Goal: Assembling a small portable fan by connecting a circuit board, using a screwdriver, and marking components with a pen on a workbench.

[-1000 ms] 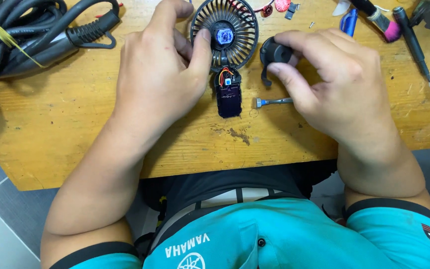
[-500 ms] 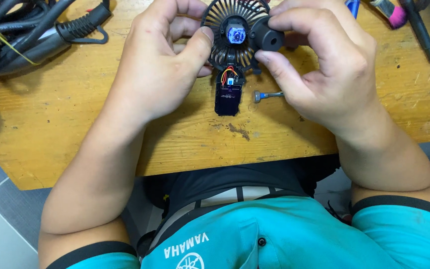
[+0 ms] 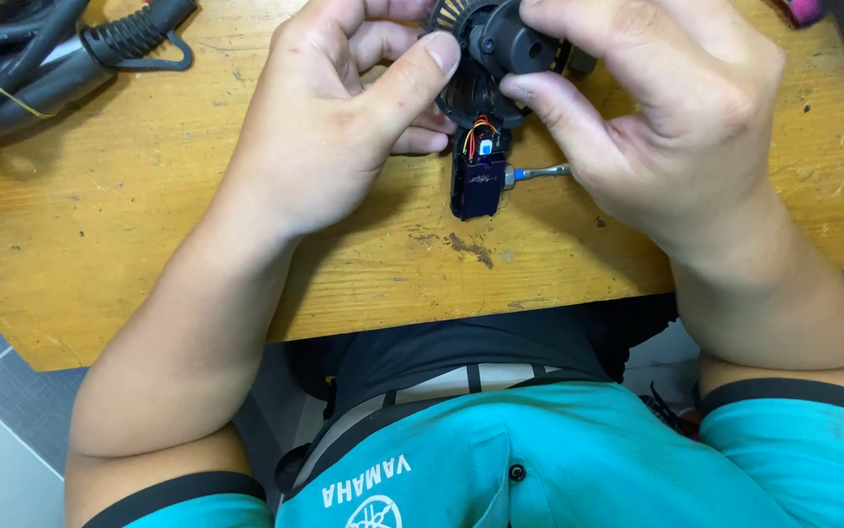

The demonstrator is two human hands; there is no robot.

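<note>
We grip the round black fan housing [image 3: 471, 93] with our left hand [image 3: 344, 117], thumb pressed on its rim, just above the wooden counter [image 3: 148, 254]; our right hand [image 3: 666, 117] pinches a black cylindrical part [image 3: 515, 44] against the housing's centre; below hangs a dark blue block [image 3: 478, 181] with red and orange wires [image 3: 482, 127], touching the counter; a small metal bit [image 3: 537, 174] lies just beside it; black cables [image 3: 60, 59] rest at the far left.
</note>
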